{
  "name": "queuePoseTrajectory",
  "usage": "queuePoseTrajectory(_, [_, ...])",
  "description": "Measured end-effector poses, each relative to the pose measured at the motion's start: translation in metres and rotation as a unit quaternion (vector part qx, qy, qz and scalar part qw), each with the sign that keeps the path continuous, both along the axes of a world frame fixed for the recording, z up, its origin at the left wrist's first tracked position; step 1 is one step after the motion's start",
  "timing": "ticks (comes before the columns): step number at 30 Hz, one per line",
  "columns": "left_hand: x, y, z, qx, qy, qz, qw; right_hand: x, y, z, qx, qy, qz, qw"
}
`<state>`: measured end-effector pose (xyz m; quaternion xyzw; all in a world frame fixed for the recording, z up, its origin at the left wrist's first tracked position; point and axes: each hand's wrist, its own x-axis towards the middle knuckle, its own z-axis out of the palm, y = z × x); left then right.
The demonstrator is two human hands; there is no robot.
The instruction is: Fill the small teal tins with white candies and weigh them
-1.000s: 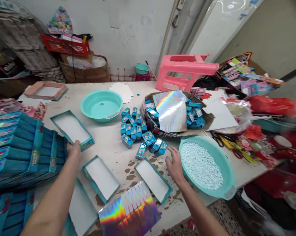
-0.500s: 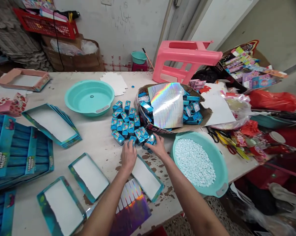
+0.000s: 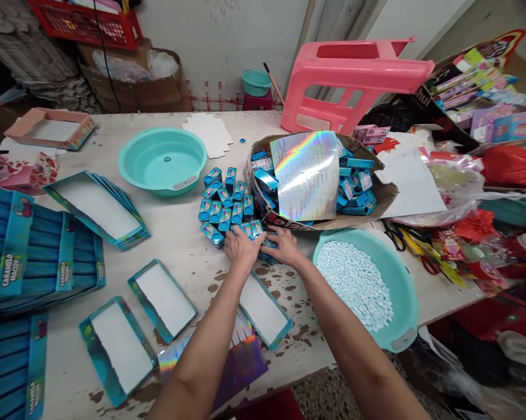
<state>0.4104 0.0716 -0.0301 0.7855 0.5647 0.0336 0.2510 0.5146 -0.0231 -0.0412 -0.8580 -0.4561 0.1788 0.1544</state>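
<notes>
Tins [image 3: 225,219] touch my left hand [image 3: 242,249] and right hand [image 3: 286,247] near the box [image 3: 383,203]; whether either grips, I cannot tell.

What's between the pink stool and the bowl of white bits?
A cardboard box of blue containers, with a shiny sheet on top, in the head view.

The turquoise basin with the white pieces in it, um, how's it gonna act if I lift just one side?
The white pieces look small and loose, so they'd likely slide toward the low side. The basin's wall flares outward, so a steep tilt could spill some. It looks like plastic, so the rim may flex slightly.
</notes>
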Motion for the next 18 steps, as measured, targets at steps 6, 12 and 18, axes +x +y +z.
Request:
queuePoseTrajectory(6, [0.007,-0.005,0.006,-0.008,0.026,0.008,1.000,0.009,-0.016,0.000,0.013,0.015,0.077,0.997])
queuePoseTrajectory(12, [-0.004,-0.007,0.006,0.024,0.043,-0.062,0.997,-0.007,-0.034,-0.013,0.082,0.000,-0.003,0.997])
queuePoseTrajectory(18, [0.022,-0.012,0.005,-0.004,0.072,-0.067,0.995,-0.022,-0.029,-0.012,0.090,-0.040,-0.076,0.992])
